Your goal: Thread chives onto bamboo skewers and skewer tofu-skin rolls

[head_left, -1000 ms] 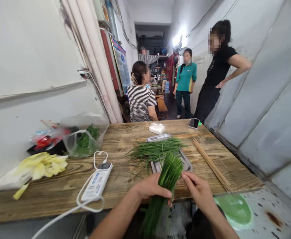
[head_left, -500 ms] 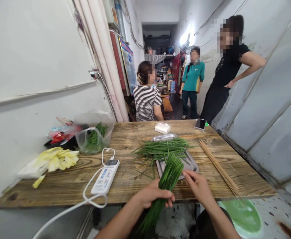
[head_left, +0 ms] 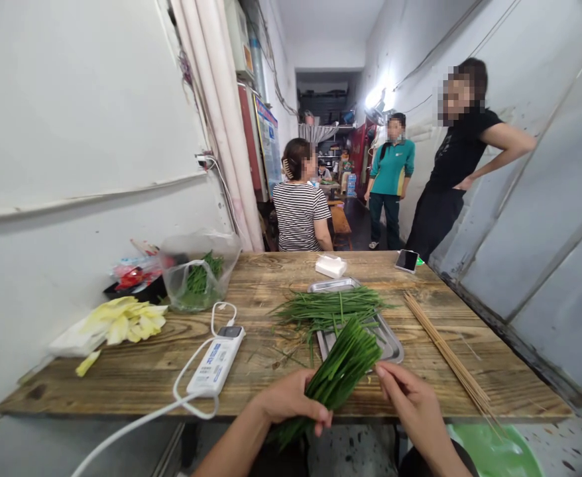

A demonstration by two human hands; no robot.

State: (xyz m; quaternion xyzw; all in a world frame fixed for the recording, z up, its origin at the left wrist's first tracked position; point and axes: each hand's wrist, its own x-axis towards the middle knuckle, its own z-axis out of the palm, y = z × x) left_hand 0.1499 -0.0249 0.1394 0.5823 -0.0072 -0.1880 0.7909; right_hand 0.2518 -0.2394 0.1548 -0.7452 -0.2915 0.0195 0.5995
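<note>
My left hand (head_left: 291,399) is closed around a thick bunch of green chives (head_left: 349,363), thumb across the front. The bunch slants up to the right over the table's near edge, its lower end hanging below. My right hand (head_left: 413,397) has thumb and forefinger pinched together beside the bunch's upper right side; whatever lies between those fingertips is too small to make out. Behind the bunch, more chives (head_left: 331,308) lie in a loose pile across a metal tray (head_left: 393,344).
Thin wooden skewers (head_left: 447,354) lie on the wooden table (head_left: 266,271) at right. A phone (head_left: 407,260) and white box (head_left: 331,266) sit farther back. Leftward are a corded power bank (head_left: 216,364), a bag of chives (head_left: 201,275) and yellow leaves (head_left: 124,318). Several people are beyond.
The bunch has tilted further to the right and lower in my left hand. My right hand has moved slightly right and down, still pinched. The whole view has shifted a little.
</note>
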